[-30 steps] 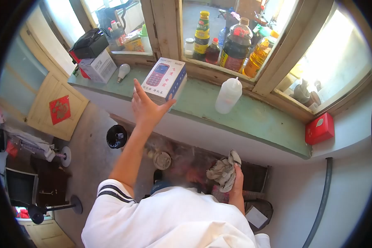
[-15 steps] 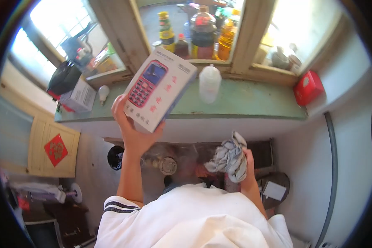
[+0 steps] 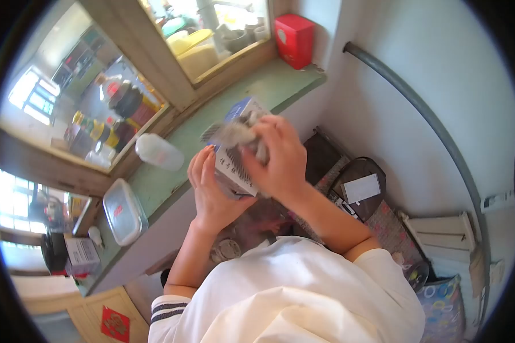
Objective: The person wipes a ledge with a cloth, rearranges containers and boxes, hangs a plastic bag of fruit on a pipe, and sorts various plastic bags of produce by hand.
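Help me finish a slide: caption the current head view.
Left hand grips a printed box; right hand holds a cloth against it near a green ledge.

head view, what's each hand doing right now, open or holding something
Left hand: closed, holding the rectangular white-and-blue cardboard box.
Right hand: closed, holding the crumpled grey-and-white fabric cloth, blurred, at the box.

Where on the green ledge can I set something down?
The longest bare stretch of green ledge lies between the red box and the bottle, though the printed box in the left hand and the cloth in the right hand hide part. A smaller patch separates bottle from plastic container. Beyond, it is crowded: container, light bulb and carton sit close.
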